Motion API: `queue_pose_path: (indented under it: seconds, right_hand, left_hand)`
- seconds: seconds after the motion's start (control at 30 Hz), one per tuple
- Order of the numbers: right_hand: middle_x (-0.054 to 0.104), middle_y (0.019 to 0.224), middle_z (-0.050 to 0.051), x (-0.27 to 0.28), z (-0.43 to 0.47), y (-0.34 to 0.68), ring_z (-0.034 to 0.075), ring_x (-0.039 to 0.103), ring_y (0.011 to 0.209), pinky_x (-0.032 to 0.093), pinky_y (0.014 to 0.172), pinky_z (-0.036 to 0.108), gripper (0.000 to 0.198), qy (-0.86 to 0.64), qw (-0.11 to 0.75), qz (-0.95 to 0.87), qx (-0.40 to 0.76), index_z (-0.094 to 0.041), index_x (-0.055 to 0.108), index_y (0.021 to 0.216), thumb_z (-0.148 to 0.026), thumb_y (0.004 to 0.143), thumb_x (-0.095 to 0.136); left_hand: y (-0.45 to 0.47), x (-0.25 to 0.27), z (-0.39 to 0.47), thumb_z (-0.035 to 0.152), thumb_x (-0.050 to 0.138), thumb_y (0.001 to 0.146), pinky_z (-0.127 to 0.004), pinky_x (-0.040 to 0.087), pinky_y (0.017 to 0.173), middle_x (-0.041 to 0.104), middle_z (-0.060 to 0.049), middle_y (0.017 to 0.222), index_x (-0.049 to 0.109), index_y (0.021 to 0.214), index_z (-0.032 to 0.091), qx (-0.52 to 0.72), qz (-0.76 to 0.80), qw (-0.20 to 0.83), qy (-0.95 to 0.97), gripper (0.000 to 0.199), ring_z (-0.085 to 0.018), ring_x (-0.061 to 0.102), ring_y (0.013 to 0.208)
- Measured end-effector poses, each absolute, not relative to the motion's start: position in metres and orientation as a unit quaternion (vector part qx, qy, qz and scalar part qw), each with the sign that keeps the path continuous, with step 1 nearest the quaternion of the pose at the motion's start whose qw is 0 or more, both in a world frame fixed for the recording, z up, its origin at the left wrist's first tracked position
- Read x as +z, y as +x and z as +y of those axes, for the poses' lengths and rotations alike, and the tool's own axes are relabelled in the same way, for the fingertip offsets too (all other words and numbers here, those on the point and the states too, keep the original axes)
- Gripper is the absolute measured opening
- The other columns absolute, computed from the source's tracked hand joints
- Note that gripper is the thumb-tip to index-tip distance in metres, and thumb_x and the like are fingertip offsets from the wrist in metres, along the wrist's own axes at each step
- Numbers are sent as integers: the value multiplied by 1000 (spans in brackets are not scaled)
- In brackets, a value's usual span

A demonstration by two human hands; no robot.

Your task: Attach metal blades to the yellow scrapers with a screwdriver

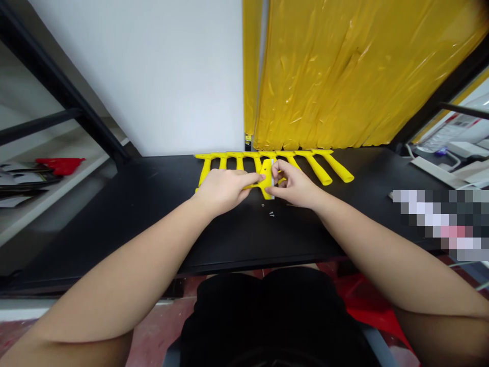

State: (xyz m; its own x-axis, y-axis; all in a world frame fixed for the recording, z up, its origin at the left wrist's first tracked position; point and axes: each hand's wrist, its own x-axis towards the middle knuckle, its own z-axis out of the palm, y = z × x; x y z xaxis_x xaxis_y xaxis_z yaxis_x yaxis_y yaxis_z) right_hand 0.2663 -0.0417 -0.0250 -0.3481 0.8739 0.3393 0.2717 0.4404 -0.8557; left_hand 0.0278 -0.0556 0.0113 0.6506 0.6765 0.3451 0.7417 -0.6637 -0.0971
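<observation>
Over the black table, my left hand (225,189) is closed round the handle of a yellow scraper (267,191), its thumb or finger lying on the flat head. My right hand (292,184) has its fingers curled and pinches the head's right edge, where a thin pale blade strip (272,176) shows. Behind both hands stretches a row of several similar yellow scrapers (317,168), heads to the back and handles toward me; my hands partly cover the middle ones. Just in front of the held scraper lie small screws (271,214) and a tiny ring-like piece (263,205).
The black table (153,204) ends at a front edge near my lap. A white panel (171,76) and yellow plastic wrapping (344,76) rise behind it. Black frame posts (64,81) flank the sides. A shelf with a red item (61,165) stands left; clutter lies right.
</observation>
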Motion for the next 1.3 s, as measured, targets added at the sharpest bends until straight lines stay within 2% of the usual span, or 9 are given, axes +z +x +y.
queue_pose_path:
  seconds: [0.1, 0.23, 0.53, 0.63, 0.77, 0.87, 0.97, 1.17, 1.3]
  right_hand:
    - [55, 82, -6, -29, -40, 262, 14, 56, 67, 44, 59, 28, 53, -377, 433, -650, 497, -28, 37, 90, -21, 66, 83]
    - [66, 79, -5, -30, -39, 260, 16, 65, 71, 53, 64, 30, 53, -378, 411, -595, 577, -27, 45, 100, -19, 65, 84]
    - [75, 91, 2, -26, -39, 262, 19, 70, 85, 60, 80, 35, 48, -348, 400, -607, 592, -24, 60, 102, -19, 64, 88]
    - [75, 96, 3, -20, -40, 270, 19, 69, 85, 58, 78, 34, 40, -364, 371, -651, 554, -23, 64, 104, -24, 70, 84]
    - [74, 89, 4, -14, -43, 282, 17, 65, 76, 52, 70, 33, 17, -404, 289, -784, 372, -20, 74, 98, -21, 81, 72]
    - [76, 90, 5, -15, -46, 281, 17, 65, 75, 50, 70, 33, 17, -380, 214, -857, 276, -20, 80, 101, -21, 88, 70]
    - [76, 92, 4, -19, -47, 273, 16, 66, 79, 51, 74, 32, 17, -345, 184, -889, 239, -21, 81, 103, -19, 89, 72]
    - [69, 77, -1, -22, -48, 264, 14, 58, 67, 44, 65, 30, 17, -331, 193, -894, 232, -22, 74, 82, -7, 83, 69]
    - [67, 77, 0, -12, -52, 275, 14, 53, 64, 42, 63, 30, 11, -334, 214, -888, 233, -22, 70, 82, -11, 84, 68]
  left_hand:
    - [28, 11, -56, 29, 58, 102, -31, 51, 67, 81, 0, 120, 71, 137, 37, -145, -400, 119, -897, 38, -23, 77, 97]
    - [29, 10, -56, 30, 59, 102, -33, 53, 68, 80, 0, 121, 69, 139, 38, -142, -410, 120, -893, 40, -24, 77, 97]
    - [28, 11, -56, 30, 61, 100, -33, 54, 69, 81, -2, 120, 70, 137, 37, -139, -410, 118, -894, 39, -25, 77, 99]
    - [22, 14, -53, 32, 63, 98, -34, 55, 71, 81, -2, 119, 70, 138, 37, -156, -418, 129, -885, 40, -26, 78, 98]
    - [10, 19, -46, 31, 66, 96, -35, 57, 76, 80, -2, 121, 69, 140, 37, -187, -445, 131, -866, 44, -26, 78, 98]
    - [5, 21, -42, 31, 67, 96, -35, 58, 79, 80, -2, 125, 69, 140, 36, -194, -458, 126, -858, 44, -26, 77, 101]
    - [5, 20, -40, 32, 67, 95, -35, 58, 78, 80, -2, 124, 70, 139, 35, -183, -462, 131, -858, 44, -26, 77, 101]
    - [5, 16, -38, 31, 65, 96, -36, 56, 71, 81, -3, 120, 70, 139, 35, -167, -446, 138, -868, 43, -28, 78, 97]
    - [5, 15, -39, 32, 66, 95, -35, 54, 69, 81, -4, 115, 71, 136, 34, -158, -433, 146, -875, 42, -27, 77, 92]
